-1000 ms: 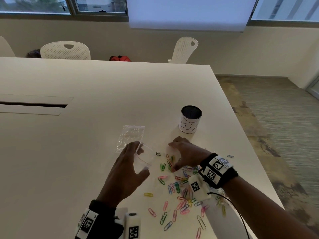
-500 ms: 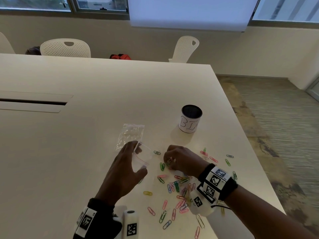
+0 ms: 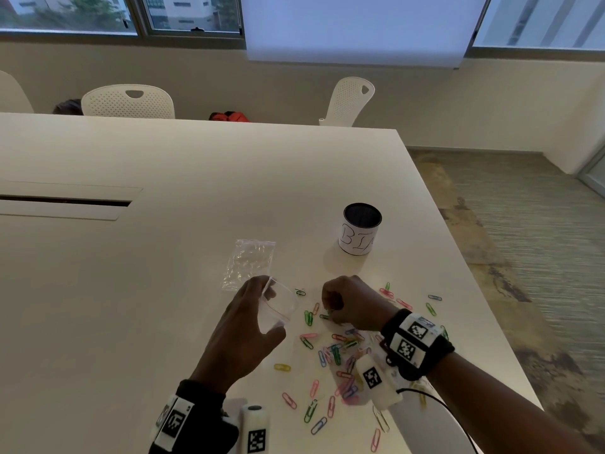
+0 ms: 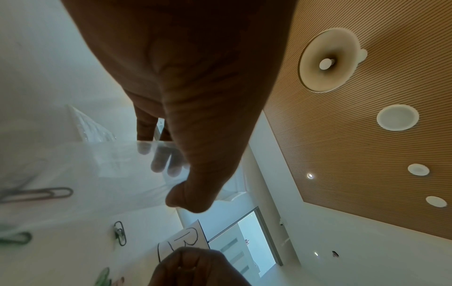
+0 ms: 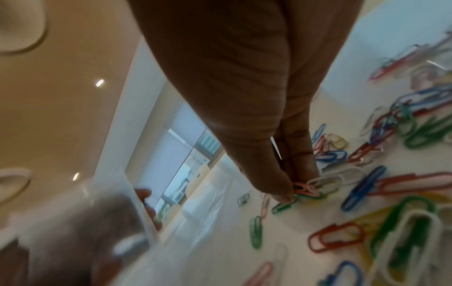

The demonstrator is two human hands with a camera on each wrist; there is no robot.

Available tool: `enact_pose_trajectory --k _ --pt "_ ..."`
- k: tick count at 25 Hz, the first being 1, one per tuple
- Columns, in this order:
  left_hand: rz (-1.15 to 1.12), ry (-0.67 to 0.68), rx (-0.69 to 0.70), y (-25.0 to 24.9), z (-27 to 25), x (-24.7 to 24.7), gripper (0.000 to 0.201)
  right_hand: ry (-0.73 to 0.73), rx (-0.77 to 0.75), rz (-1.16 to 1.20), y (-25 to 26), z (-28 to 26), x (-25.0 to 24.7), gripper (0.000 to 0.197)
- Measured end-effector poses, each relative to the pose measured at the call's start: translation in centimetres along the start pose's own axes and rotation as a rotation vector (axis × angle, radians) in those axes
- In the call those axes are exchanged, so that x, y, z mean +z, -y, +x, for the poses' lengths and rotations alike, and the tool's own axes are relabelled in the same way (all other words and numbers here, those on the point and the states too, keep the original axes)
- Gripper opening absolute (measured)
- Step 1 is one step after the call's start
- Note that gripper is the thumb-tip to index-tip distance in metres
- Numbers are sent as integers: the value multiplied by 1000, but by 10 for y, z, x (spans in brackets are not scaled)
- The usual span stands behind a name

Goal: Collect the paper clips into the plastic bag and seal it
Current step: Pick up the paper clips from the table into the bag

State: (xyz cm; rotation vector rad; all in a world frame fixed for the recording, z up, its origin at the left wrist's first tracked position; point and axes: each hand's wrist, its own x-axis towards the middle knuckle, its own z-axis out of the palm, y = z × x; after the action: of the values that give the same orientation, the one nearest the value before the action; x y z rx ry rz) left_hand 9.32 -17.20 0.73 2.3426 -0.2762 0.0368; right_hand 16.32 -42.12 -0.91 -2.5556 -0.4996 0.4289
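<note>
My left hand (image 3: 258, 309) holds a small clear plastic bag (image 3: 278, 308) by its open mouth, just above the table; the left wrist view shows my thumb (image 4: 190, 201) pressed on the bag's (image 4: 110, 170) film. To its right, my right hand (image 3: 330, 311) is curled. In the right wrist view, thumb and fingers pinch a small bunch of pink, white and green paper clips (image 5: 305, 188) at the table surface. Several coloured paper clips (image 3: 337, 352) lie scattered under and around my right wrist.
A second clear bag (image 3: 248, 263) lies flat on the white table (image 3: 196, 165) beyond my left hand. A white cup marked "BIN" (image 3: 360, 229) stands behind my right hand. The table's right edge (image 3: 458, 257) runs close to the outermost clips. White chairs stand at the far side.
My right hand has pulled back from near the cup toward me and closed on some clips. My left hand has kept the bag almost still.
</note>
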Motion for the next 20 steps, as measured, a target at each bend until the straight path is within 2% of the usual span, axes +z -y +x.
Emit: enact_pose_trajectory --k 5,8,12,14,18,20 --pt "11 33 1 -1 0 6 61 -39 92 579 8 -21 -21 21" --pt "12 45 0 0 1 8 63 -60 70 777 25 -32 -31 19" --pt "18 58 5 -4 3 10 65 -183 1 962 60 -39 -39 18" --pt "20 52 9 -5 4 10 61 -245 -59 905 77 -39 -37 16" --pt "24 44 -4 -7 5 8 57 -291 -198 453 91 -32 -31 17" --pt "24 41 -18 -7 5 7 59 -298 -235 359 94 -30 -34 16"
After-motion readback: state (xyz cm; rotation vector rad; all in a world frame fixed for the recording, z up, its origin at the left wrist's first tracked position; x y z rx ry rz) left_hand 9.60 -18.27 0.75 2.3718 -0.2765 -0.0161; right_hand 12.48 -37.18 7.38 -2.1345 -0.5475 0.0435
